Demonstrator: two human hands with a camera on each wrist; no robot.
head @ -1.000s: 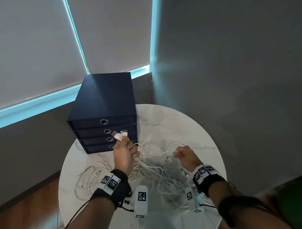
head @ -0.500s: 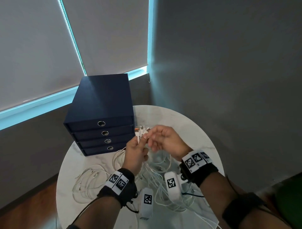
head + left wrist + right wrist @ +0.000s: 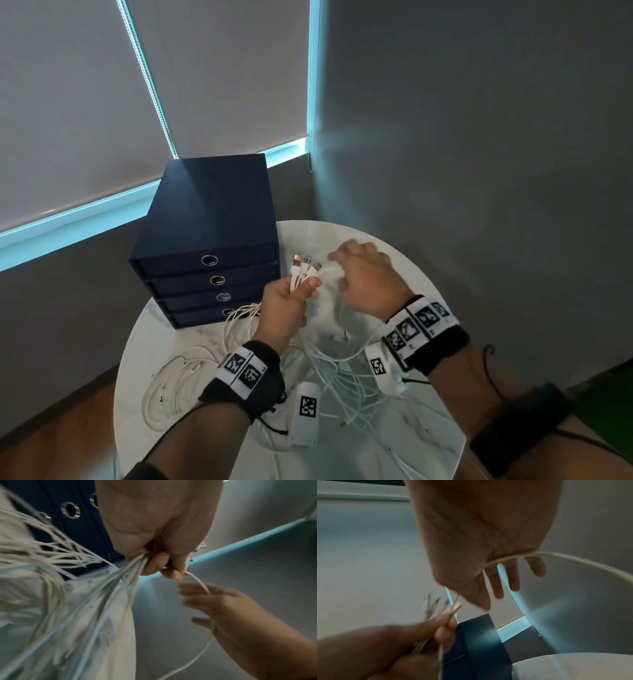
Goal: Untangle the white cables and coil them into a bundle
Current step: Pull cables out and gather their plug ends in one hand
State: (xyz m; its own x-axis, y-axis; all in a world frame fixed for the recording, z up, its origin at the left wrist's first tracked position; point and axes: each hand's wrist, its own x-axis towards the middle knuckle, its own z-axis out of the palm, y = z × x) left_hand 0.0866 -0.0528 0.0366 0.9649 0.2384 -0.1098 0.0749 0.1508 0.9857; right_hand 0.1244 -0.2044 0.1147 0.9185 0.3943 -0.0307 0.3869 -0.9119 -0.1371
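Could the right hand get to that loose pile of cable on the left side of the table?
Probably not easily: the left hand, gripping the cable ends, and its forearm lie between the right hand and the loose pile.

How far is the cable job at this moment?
Early. Done: the left hand grips several plug ends together. In hand: one cable runs across the right hand. Left: most white cables lie tangled on the round table; no coil yet.
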